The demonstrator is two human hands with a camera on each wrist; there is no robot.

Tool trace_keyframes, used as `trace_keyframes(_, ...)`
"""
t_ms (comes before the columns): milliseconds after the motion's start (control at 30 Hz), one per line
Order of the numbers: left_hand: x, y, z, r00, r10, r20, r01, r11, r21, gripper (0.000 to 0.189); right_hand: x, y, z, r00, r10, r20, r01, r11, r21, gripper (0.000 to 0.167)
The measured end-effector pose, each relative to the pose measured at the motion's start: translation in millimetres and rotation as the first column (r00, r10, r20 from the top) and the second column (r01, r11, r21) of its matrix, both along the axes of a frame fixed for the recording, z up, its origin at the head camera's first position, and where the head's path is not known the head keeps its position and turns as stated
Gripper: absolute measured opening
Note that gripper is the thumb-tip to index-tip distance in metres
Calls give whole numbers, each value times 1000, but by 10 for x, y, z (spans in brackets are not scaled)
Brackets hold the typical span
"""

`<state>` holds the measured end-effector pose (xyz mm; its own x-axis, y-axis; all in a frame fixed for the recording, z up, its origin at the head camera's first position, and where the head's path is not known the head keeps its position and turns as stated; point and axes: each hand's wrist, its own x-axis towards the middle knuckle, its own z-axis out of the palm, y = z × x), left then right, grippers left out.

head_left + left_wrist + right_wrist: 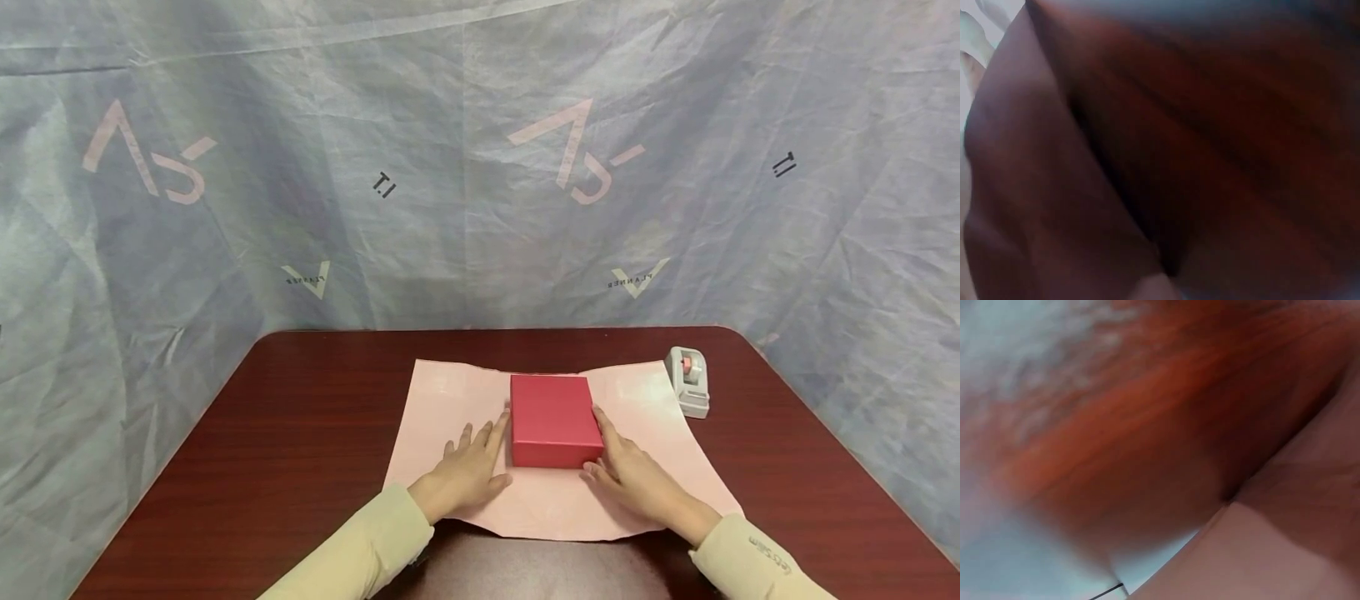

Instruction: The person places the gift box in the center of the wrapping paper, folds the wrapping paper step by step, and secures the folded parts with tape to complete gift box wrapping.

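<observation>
Between your left hand (467, 472) and right hand (641, 479), each grip uncurled, lies the red box (556, 417), nearer the right.

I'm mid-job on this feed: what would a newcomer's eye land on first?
Most likely the bright red box, sitting on a sheet of pale pink paper on the dark wooden table. Next, the two hands flanking it: the left hand on its left, the right hand at its right side. Then the light grey tape dispenser by the paper's far right corner.
</observation>
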<state>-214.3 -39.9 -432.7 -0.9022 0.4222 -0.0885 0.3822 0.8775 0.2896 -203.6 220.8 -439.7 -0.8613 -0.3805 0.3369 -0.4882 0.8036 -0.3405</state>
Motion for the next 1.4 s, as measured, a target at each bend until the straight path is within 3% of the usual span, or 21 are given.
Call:
trace_keyframes(433, -14, -335, 1, 1000, 18, 6, -18, 999, 32, 86, -106, -314, -4, 997, 64, -31, -64, 998, 14, 81)
trace_keyframes(867, -81, -637, 19, 999, 53, 4, -53, 997, 49, 86, -297, -570, 31, 988, 155, 1, -155, 988, 19, 80)
trace_keyframes(1067, -110, -670, 51, 998, 57, -7, -57, 996, 74, 89, -338, -587, 50, 983, 171, 69, -171, 985, -2, 78)
trace_keyframes(1167, -128, -671, 75, 999, 44, -30, -41, 995, 95, 92, -352, -588, 57, 979, 179, 97, -176, 984, -34, 77)
trace_keyframes(1400, -172, -651, 68, 994, -36, -100, 50, 990, 134, 94, -363, -624, 69, 974, 214, 79, -212, 977, -29, 77)
